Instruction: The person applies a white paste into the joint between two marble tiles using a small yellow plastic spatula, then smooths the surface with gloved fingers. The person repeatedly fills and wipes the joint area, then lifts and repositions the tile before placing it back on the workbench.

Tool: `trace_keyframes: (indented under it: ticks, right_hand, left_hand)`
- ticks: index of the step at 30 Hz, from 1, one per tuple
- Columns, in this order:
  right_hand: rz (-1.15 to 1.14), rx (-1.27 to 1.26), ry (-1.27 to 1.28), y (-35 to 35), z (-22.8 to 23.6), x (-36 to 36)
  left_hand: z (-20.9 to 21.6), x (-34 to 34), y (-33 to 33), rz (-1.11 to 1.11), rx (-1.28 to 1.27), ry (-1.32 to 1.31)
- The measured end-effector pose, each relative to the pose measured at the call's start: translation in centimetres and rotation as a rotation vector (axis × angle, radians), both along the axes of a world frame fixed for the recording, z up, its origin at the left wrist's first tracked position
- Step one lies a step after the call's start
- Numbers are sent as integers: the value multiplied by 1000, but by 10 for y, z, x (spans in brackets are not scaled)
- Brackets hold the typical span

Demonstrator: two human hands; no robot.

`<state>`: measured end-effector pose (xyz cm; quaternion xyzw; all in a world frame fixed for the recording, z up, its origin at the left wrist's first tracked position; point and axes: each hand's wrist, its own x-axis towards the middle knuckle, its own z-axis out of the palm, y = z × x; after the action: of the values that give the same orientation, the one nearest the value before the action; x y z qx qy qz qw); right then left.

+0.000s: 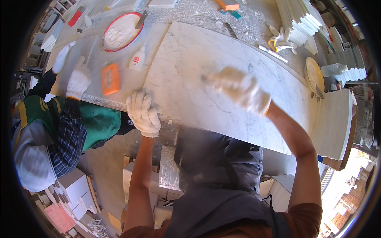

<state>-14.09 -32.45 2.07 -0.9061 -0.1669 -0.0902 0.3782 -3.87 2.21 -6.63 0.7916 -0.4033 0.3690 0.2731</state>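
A red-rimmed round bowl [112,50] of white powder [121,33], a metal scraper [141,20] at its edge, sits near a white squeeze bottle [137,60] and an orange rectangular box [110,79]; across the dusty grey workbench [190,14], off-white knit gloves [282,39] lie beside stacked pale slabs [295,20]. At left, a plaid-sleeved co-worker [68,139].

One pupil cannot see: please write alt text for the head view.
A gloved right hand, blurred, is over a veined white slab, with the gloved left hand at its near left corner. Left of the slab are an orange block, a bottle, a bowl of white material and a co-worker.
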Motion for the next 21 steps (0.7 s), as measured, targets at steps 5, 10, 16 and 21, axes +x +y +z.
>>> trace_keyframes:
  ticks: [5, 10, 16, 21]
  right_hand:
    - [-648, -837, -20, -112, 32, 39]
    - [-850, -561, 9, -132, 21, 7]
    - [-414, -665, 371, 1, -27, -75]
    - [-139, -366, 361, 85, -23, -157]
  left_hand:
    - [-2, -6, -1, 6, -2, 4]
    - [-1, -11, -3, 53, 2, 10]
    - [-3, -16, -4, 69, 40, 4]
    - [4, -22, -3, 61, 72, 41]
